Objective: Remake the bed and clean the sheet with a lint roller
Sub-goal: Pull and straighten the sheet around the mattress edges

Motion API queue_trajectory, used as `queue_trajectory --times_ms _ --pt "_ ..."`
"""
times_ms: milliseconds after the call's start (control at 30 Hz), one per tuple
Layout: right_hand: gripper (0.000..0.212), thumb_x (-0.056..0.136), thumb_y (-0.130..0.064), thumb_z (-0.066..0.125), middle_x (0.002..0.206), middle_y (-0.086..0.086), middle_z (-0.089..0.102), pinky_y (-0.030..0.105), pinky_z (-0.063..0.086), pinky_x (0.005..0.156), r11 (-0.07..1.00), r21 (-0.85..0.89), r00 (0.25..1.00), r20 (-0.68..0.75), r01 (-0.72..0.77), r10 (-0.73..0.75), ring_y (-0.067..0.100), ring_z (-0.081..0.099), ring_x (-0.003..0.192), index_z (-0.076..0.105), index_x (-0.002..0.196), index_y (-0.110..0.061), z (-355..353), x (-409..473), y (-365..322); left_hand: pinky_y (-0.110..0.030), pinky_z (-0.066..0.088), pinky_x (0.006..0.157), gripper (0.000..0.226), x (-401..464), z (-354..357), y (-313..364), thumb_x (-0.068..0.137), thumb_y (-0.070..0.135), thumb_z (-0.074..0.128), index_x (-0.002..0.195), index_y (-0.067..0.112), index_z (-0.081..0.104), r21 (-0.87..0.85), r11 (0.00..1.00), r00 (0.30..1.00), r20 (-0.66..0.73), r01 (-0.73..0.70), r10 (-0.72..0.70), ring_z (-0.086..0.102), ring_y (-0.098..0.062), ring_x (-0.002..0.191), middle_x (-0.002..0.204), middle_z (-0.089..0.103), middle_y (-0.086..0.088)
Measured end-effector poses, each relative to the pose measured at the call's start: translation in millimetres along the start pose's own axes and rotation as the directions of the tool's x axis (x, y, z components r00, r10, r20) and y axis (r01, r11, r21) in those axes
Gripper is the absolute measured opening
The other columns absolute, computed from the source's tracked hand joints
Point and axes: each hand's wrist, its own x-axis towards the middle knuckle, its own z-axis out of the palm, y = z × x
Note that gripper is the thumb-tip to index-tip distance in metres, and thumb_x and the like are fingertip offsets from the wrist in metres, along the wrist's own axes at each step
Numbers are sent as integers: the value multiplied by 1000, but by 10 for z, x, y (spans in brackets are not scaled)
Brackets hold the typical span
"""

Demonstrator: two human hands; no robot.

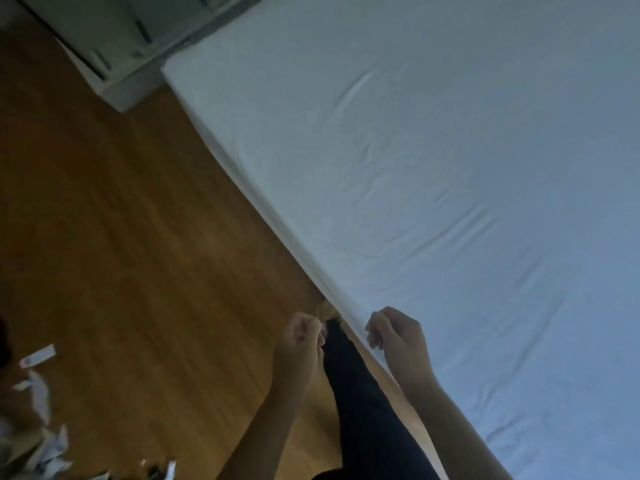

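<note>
Fingers: both hands curled; whether either pinches anything cannot be told in the blur.
Left hand (302, 344): over the wooden floor (138, 258), beside the bed edge.
Right hand (398, 337): at the edge of the white sheet (433, 168).
Sheet: spread across the mattress, lightly wrinkled.
Floor, lower left: scattered paper scraps (41, 396).

Layout: the bed sheet (433, 168) fills my right; the floor (121, 237) lies left; a cabinet (114, 39) stands beyond; paper scraps (41, 427) lie on the floor, far left.
</note>
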Motion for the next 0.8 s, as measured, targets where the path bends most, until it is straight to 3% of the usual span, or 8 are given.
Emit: queue_trajectory --times_ms 133,333,500,600,800 --pt "34 92 -5 53 57 6 56 33 45 62 1000 -5 999 18 29 -28 13 51 55 58 59 -9 173 195 -930 -25 46 59 17 176 -542 804 97 12 53 84 4 62 -78 997 996 -82 11 -17 51 -11 59 62 54 2" --pt "31 91 0 53 55 2 54 33 42 61 991 52 986 99 127 -131 15 49 56 56 60 -1 584 615 -2312 -26 45 58 17 543 -1195 1898 96 8 54 81 2 61 -118 987 989 -111 -112 99 50 -12 55 58 54 1" --pt "38 93 0 53 56 2 54 28 42 60 983 66 976 130 169 -176 15 50 57 57 57 -13 1174 1126 -3122 -30 44 59 22 1171 -1815 2411 97 9 55 78 1 61 -193 974 987 -135 -115 90 50 -16 55 57 53 -3" --pt "40 95 -1 52 57 2 56 24 44 59 982 61 979 89 177 -182 13 52 57 58 57 -15 1636 1525 -3470 -30 44 60 21 1810 -2191 2678 97 9 55 78 2 63 -187 977 989 -126 -107 84 51 -15 55 59 55 -3" --pt "35 95 0 52 56 3 56 21 43 58 980 106 984 -61 171 -165 12 51 55 58 61 -6 2748 2283 -4405 -23 42 56 21 3054 -3199 3555 99 15 55 83 4 62 -123 968 976 -34 -219 216 51 -15 58 63 56 -4"
